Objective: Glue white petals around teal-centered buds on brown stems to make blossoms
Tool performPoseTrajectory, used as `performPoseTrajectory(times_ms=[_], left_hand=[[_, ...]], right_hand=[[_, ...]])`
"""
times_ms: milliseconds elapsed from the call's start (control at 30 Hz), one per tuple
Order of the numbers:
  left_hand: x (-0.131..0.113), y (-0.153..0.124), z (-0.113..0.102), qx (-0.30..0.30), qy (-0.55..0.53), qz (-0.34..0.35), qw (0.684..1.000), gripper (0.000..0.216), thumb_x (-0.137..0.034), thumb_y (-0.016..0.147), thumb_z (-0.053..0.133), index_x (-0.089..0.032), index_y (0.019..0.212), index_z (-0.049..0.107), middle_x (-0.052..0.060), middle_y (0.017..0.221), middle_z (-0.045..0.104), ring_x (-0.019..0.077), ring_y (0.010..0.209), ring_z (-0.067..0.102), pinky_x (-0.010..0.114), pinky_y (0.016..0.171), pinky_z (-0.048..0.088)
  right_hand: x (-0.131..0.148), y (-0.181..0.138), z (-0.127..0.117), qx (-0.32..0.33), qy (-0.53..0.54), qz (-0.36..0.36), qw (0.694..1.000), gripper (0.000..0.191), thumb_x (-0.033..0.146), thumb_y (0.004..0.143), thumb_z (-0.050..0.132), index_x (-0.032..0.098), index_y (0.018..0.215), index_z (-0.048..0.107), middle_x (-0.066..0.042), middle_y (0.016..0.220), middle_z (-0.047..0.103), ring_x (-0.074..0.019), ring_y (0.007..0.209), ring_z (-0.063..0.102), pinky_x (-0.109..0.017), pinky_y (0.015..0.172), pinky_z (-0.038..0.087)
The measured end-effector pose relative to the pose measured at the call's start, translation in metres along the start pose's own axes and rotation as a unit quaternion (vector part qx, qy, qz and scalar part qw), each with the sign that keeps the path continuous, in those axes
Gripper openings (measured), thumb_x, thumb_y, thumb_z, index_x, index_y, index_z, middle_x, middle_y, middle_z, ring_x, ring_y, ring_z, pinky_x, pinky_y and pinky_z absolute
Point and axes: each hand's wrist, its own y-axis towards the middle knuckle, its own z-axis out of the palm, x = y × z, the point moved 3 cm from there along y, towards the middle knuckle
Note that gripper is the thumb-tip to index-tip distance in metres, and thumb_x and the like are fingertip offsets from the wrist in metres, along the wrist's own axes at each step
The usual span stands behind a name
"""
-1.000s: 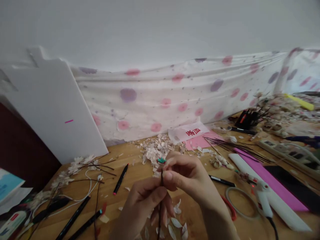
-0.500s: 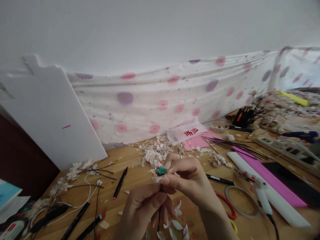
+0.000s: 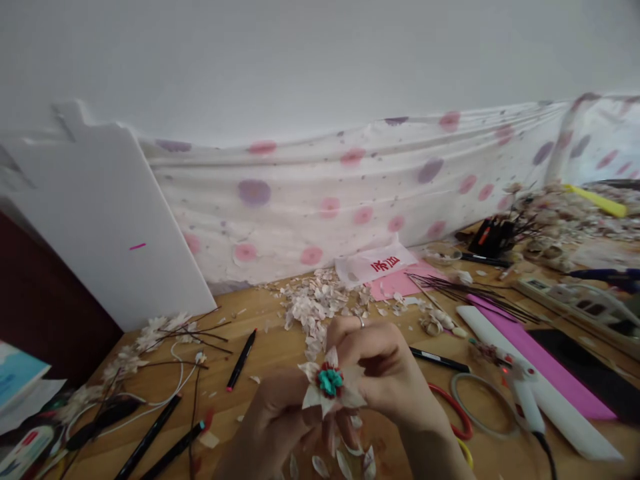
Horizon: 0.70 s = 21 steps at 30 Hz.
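A small handmade flower (image 3: 330, 385) with white petals and a teal and red centre faces the camera, low in the middle of the view. My left hand (image 3: 275, 430) is closed below it, gripping its dark stem, which is mostly hidden. My right hand (image 3: 383, 377) is curled round the flower from the right, fingertips pinching at its petals. Loose white petals (image 3: 350, 460) lie on the wooden table (image 3: 280, 347) under my hands.
A heap of white petals (image 3: 313, 303) lies behind my hands. Black markers (image 3: 241, 359) and finished flower stems (image 3: 165, 333) sit to the left. A glue gun (image 3: 523, 393), tape rings (image 3: 475, 400), dark wires (image 3: 465, 290) and a pink sheet (image 3: 550, 367) are on the right. A white board (image 3: 100, 227) leans against the wall.
The flower has been tilted down and toward the camera, so its teal centre and petals now face me. Both hands have dropped slightly lower.
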Motion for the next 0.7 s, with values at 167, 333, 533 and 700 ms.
performPoseTrajectory(times_ms=[167,333,533,700], left_hand=[[-0.019,0.005,-0.004,-0.004,0.130,0.066,0.989,0.061,-0.066,0.098,0.055,-0.024,0.058,0.070,0.000,0.052,0.058,0.0162,0.051,0.050,0.028,0.050,0.043],[-0.018,0.004,-0.009,-0.009,0.158,0.084,0.984,0.058,-0.060,0.103,0.050,-0.021,0.063,0.066,0.000,0.060,0.060,0.0154,0.058,0.051,0.027,0.055,0.042],[-0.020,0.002,-0.011,-0.036,0.218,0.115,0.969,0.050,-0.045,0.105,0.053,-0.024,0.063,0.068,0.001,0.061,0.063,0.0170,0.058,0.056,0.027,0.056,0.045],[-0.017,0.001,-0.015,-0.085,0.252,0.136,0.954,0.038,-0.034,0.103,0.058,-0.025,0.069,0.072,-0.001,0.059,0.064,0.0176,0.056,0.061,0.027,0.056,0.046]], right_hand=[[-0.003,-0.001,0.001,0.017,0.008,-0.007,1.000,0.021,0.033,0.072,0.097,0.028,0.091,0.088,0.001,0.068,0.065,-0.0083,0.054,0.053,-0.020,0.048,0.041],[-0.003,-0.001,0.000,0.012,-0.025,-0.018,0.999,0.015,0.037,0.079,0.093,0.025,0.086,0.087,0.002,0.065,0.064,-0.0091,0.057,0.054,-0.022,0.054,0.043],[0.001,0.001,0.001,0.023,-0.086,-0.011,0.996,0.017,0.040,0.085,0.087,0.023,0.080,0.084,0.000,0.065,0.064,-0.0110,0.058,0.054,-0.024,0.053,0.042],[0.000,0.003,0.000,0.004,-0.137,-0.049,0.989,0.022,0.045,0.087,0.085,0.024,0.081,0.083,0.000,0.065,0.063,-0.0116,0.057,0.053,-0.023,0.051,0.042]])
